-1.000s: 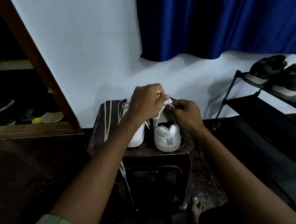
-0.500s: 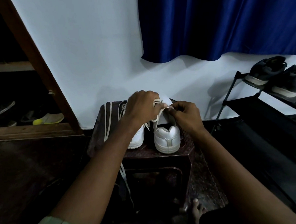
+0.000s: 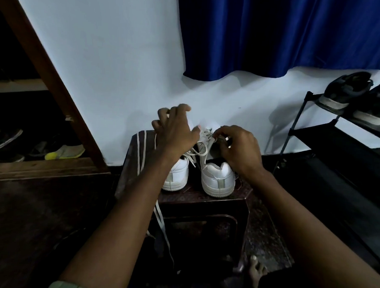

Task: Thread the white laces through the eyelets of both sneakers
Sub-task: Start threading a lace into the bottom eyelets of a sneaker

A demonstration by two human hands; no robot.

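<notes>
the left hand [image 3: 174, 132] covers the front of the left sneaker [image 3: 177, 174], so its eyelets cannot be seen. the right hand [image 3: 237, 146] hides the right sneaker [image 3: 218, 178] opening; which eyelet its lace [image 3: 203, 144] enters is unclear. the dark shoes [image 3: 350, 90] on the rack run off the right edge.

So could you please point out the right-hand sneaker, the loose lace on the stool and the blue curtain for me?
Right-hand sneaker [image 3: 218, 178], head view, on its heel.
Loose lace [image 3: 140, 154], head view, on the strands lying over the stool's left edge.
Blue curtain [image 3: 278, 31], head view, on its middle folds.
</notes>
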